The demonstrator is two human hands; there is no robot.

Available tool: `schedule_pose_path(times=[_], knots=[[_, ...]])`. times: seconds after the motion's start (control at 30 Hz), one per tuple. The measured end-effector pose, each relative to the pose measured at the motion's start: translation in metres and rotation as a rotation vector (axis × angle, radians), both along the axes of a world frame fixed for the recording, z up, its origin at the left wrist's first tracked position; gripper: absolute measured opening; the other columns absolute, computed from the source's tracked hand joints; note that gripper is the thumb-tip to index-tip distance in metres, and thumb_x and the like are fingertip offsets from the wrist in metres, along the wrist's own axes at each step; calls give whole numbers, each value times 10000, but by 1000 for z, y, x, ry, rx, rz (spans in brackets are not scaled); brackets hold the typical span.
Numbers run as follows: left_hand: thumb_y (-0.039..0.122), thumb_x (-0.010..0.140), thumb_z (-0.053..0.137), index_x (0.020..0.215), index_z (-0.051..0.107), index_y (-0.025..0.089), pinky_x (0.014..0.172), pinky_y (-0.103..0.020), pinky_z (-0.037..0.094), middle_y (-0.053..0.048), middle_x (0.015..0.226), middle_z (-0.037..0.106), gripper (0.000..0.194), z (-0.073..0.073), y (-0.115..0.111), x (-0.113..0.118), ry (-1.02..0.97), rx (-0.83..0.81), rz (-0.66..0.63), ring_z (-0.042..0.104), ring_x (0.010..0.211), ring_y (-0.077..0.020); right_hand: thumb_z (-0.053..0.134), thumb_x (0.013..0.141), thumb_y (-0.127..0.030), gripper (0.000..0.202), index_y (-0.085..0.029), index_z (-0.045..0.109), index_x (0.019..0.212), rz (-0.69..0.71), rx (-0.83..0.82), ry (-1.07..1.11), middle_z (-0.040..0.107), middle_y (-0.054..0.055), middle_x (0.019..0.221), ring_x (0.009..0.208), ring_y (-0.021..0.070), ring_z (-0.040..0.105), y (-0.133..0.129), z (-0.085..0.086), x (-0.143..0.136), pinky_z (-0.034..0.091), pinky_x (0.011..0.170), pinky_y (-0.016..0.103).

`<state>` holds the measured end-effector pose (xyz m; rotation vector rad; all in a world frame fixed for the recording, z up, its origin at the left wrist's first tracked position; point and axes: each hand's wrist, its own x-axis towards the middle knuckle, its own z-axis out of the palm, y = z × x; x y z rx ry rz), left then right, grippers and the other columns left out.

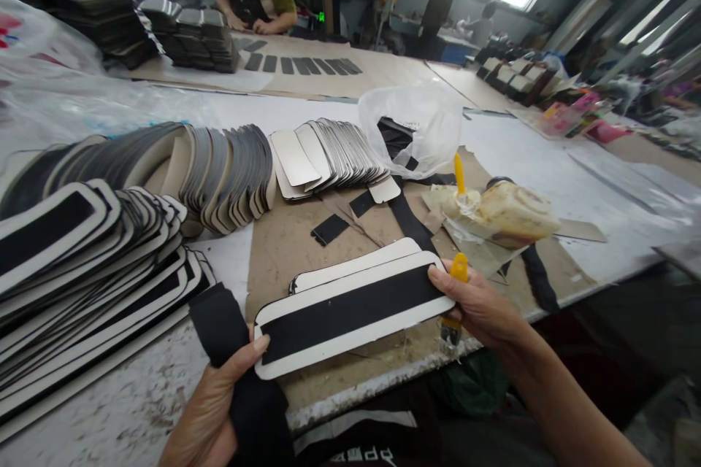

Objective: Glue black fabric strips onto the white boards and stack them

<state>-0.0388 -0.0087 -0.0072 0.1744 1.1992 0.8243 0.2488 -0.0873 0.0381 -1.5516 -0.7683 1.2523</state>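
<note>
The left hand [211, 408] and right hand [485, 303] pinch the panel [350, 314] at both ends over the counter [136, 387], right fingers also holding a brush [458, 270]; the panel seems light, slightly bendy, best gripped by its rim.

The white-topped table [117, 398] carries stacked panels [90, 292] and a brown sheet [285, 241], apparently cardboard.
</note>
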Motion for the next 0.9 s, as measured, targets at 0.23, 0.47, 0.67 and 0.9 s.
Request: schedule_pose_path(times=[0.23,0.47,0.67,0.9], knots=[[245,637,793,1042,645,208,603,-234,545,-23,852,702,432,-3,2,-1,118,168,-75,665,716,-181,594,788,-531,392,-186,442,678,-4,-78,-228,350,-69,555,464,63,299,4,-3,2,234,393,199],[492,715,693,823,609,153,383,-177,362,28,561,543,366,0,-3,1,28,264,-137,426,411,-68,628,730,-583,410,-188,516,746,-7,-200,-339,423,-44,580,470,93,379,4,-15,14,317,379,217],[313,607,803,810,599,146,379,-171,334,47,601,531,332,5,-5,4,132,257,-183,400,422,-50,626,735,-583,419,-190,489,693,-17,-177,-371,397,-52,553,451,82,350,10,-15,8,289,364,207],[272,571,810,824,614,143,388,-186,384,31,671,587,344,9,-2,9,193,350,-123,468,472,-85,502,867,-524,375,-193,552,696,-397,300,-438,474,-28,572,509,96,440,6,4,7,356,463,223]])
